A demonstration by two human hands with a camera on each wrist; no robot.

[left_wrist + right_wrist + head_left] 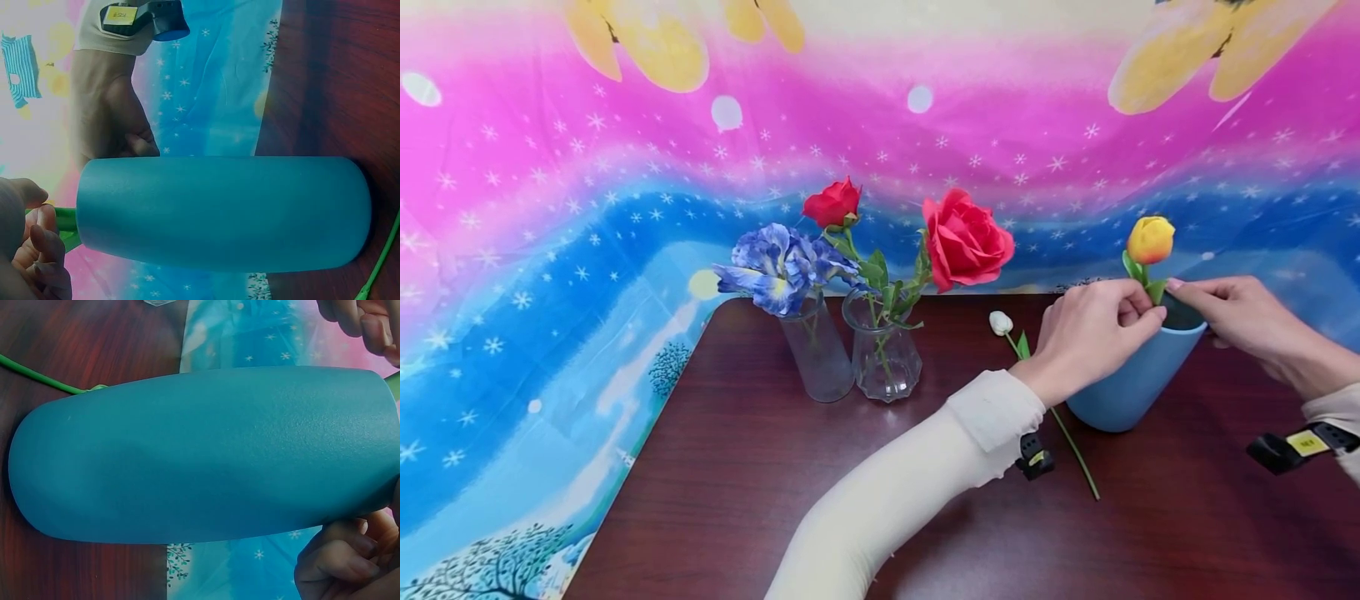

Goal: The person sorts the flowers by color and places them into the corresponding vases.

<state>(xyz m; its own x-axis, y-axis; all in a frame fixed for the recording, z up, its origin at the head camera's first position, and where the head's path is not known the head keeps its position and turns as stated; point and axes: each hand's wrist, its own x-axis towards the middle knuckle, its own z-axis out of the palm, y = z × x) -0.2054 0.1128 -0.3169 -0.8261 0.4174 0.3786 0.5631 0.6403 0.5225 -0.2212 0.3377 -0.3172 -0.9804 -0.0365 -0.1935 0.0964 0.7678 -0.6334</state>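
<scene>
A yellow-orange tulip stands upright over the mouth of a tall blue vase. My left hand pinches its green stem and leaf just above the rim, thumb against fingers. On the vase's other side is my right hand, its thumb reaching over the rim toward the leaf. Its other fingers curl against the outside of the vase near the rim. The stem's lower end is hidden inside the vase. A white tulip lies on the table, partly covered by my left forearm.
To the left, a frosted glass vase holds blue-violet flowers. Beside it, a clear glass vase holds a large red rose and a smaller red rose. A printed cloth hangs behind the dark wooden table.
</scene>
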